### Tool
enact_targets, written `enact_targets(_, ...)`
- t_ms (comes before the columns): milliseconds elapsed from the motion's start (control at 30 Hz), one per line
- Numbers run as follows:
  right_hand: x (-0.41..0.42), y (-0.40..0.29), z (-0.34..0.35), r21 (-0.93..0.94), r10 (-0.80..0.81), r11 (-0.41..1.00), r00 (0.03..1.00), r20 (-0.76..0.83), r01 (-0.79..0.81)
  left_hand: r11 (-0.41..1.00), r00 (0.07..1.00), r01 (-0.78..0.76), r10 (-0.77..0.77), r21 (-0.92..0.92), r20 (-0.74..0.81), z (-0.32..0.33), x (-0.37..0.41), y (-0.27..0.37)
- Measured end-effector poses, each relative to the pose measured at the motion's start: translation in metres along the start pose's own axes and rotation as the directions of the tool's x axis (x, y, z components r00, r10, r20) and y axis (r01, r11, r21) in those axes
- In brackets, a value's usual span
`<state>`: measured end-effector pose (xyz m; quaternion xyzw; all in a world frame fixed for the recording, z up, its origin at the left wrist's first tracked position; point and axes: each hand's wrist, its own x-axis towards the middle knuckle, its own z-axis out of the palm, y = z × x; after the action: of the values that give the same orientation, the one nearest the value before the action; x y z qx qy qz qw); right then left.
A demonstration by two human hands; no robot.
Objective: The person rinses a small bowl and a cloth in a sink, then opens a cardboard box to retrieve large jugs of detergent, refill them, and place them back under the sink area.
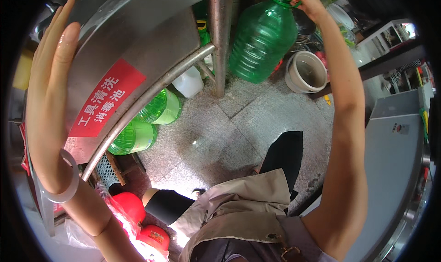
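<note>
At the upper right, my right hand [306, 5] grips the neck end of a large green plastic jug [265, 38]. The jug tilts, its cap end towards the top of the view and its ribbed base over the floor. How much it contains I cannot tell. On the left, my left hand [51, 65] is raised beside a stainless steel sink [165, 38], fingers stretched out and thumb apart, with nothing visible in it. Its fingertips run up to the view's edge. A pale bangle [74, 179] circles that wrist. A red sign [106, 100] with writing is on the sink's side.
A steel leg [220, 48] stands left of the jug. Under the sink are two green bottles [163, 105] and a white plastic jug [188, 83]. A pale bucket [291, 77] holds liquid. A light-coloured cabinet [389, 151] borders the right; red containers [129, 205] sit lower left.
</note>
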<state>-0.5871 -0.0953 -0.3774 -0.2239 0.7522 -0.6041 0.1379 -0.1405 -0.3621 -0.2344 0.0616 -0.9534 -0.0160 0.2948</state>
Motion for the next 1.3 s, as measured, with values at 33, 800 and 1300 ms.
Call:
enact_targets(33, -0.02, -0.02, -0.009, 0.087, 0.023, 0.996, 1.0, 0.005, -0.024, 1.0, 1.0, -0.006, 0.006, -0.007, -0.019, 0.005, 0.001, 0.003)
enact_targets(800, -0.194, -0.419, -0.133, -0.187, 0.032, 0.982, 0.99, 0.14, -0.006, 0.264, 0.467, 0.682, -0.875, -0.682, 0.129, -0.14, -0.007, -0.196)
enact_targets(1300, -0.186, -0.603, -0.007, -0.207, 0.167, 0.967, 0.982, 0.082, -0.148, 0.105, 0.869, 0.493, -0.111, -0.864, 0.482, -0.186, 0.083, -0.027)
